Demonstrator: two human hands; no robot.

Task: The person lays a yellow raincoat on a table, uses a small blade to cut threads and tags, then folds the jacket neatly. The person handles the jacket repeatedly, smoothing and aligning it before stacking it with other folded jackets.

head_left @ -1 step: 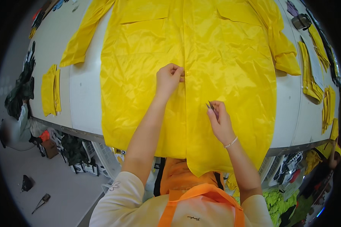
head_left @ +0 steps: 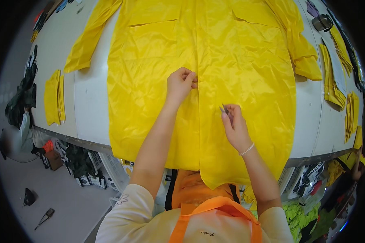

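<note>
A yellow raincoat [head_left: 150,109] lies spread front side up in front of me, sleeves out to both sides and two flapped pockets on the chest. My left hand [head_left: 180,84] is closed in a pinch on the coat's front edge at the centre line, beside a small snap button. Lower and to the right, my right hand [head_left: 236,126] is wrapped round small thread snips [head_left: 224,108]. Their points show past the fingers, just above the coat's right front panel. Most of the snips' body is hidden in the palm.
The coat rests on a pale table [head_left: 91,105]. Folded yellow pieces [head_left: 54,97] lie at left, more yellow strips [head_left: 332,79] at right near a metal cup [head_left: 322,23]. Another person [head_left: 18,135] handles dark cloth at the far left. Bagged goods [head_left: 310,178] stand under the table.
My right hand has shifted slightly up and away from me with the snips. The left hand keeps its place on the coat edge.
</note>
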